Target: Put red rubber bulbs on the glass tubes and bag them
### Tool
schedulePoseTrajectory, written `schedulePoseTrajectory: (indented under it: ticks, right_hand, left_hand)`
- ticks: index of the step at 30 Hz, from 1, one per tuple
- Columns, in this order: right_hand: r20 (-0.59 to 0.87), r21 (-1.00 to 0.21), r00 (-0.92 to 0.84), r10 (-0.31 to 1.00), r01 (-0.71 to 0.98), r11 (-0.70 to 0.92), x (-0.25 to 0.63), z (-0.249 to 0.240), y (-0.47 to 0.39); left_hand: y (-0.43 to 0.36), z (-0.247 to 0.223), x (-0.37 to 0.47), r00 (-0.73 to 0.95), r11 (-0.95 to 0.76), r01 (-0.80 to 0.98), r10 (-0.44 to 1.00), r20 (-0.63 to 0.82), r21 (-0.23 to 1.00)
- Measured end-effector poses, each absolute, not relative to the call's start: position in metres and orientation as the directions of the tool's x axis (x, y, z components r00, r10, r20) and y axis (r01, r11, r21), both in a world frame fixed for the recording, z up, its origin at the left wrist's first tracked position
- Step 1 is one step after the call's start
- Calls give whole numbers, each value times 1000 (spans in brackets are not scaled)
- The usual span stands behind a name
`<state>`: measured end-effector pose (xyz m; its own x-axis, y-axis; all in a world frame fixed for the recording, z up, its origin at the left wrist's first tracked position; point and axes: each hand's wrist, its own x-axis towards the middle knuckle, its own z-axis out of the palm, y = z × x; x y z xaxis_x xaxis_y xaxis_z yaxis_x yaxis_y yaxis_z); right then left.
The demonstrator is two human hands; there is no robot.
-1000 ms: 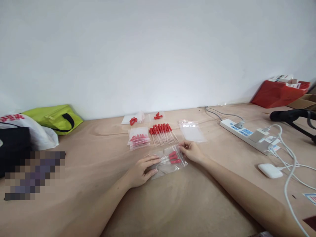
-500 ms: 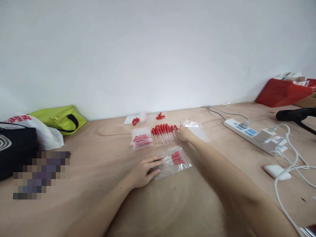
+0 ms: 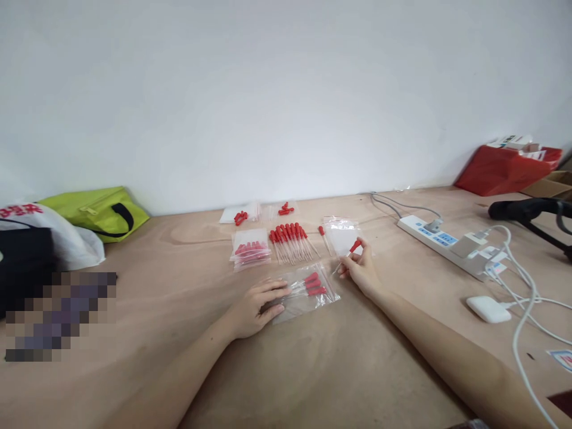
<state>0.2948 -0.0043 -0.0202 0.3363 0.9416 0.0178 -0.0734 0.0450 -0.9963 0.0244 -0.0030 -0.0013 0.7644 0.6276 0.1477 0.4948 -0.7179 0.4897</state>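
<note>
Between the fingers of my right hand (image 3: 361,269) is a dropper (image 3: 355,246) with a red bulb and a thin clear stem. My left hand (image 3: 261,305) touches the near left part of a clear zip bag (image 3: 295,307), its fingers apart. Inside that bag lie several red-bulbed droppers (image 3: 316,285). Behind it a row of loose droppers (image 3: 290,238) lies with the red bulbs away from me. A single dropper (image 3: 321,231) lies to their right, beside a stack of clear bags (image 3: 342,229). Filled bags (image 3: 250,250) are stacked at the left of the row.
Red bulbs lie on bags at the back (image 3: 241,217). A white power strip (image 3: 440,238), cables and a white charger case (image 3: 488,309) are at the right. A red bag (image 3: 496,170) stands back right. Green (image 3: 96,214) and black (image 3: 27,268) bags lie left.
My right hand has drawn back from the row toward me and to the right, and now holds a dropper. My left hand stays on the bag. The view has shifted slightly.
</note>
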Motion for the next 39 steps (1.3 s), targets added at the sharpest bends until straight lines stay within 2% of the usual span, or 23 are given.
schedulePoseTrajectory:
  ticks: [13, 28, 31, 35, 39]
  right_hand:
    - [33, -975, 353, 935, -192, 107, 283, -24, -4]
    - [-61, -964, 272, 960, -265, 13, 279, -23, -10]
    - [-48, -983, 182, 982, -182, -15, 277, -25, -11]
    - [29, -999, 57, 998, -20, 30, 275, -29, -12]
    - [24, -1000, 67, 997, 5, 23, 276, -32, -12]
  left_hand:
    - [-3, -2, 25, 763, -711, 506, 633, 132, 488]
    - [-4, 0, 25, 762, -711, 521, 637, 118, 472]
    - [-4, 0, 25, 762, -715, 517, 635, 127, 471]
    - [-3, -1, 26, 764, -719, 512, 631, 134, 470]
    - [-4, 0, 27, 763, -721, 517, 633, 133, 462]
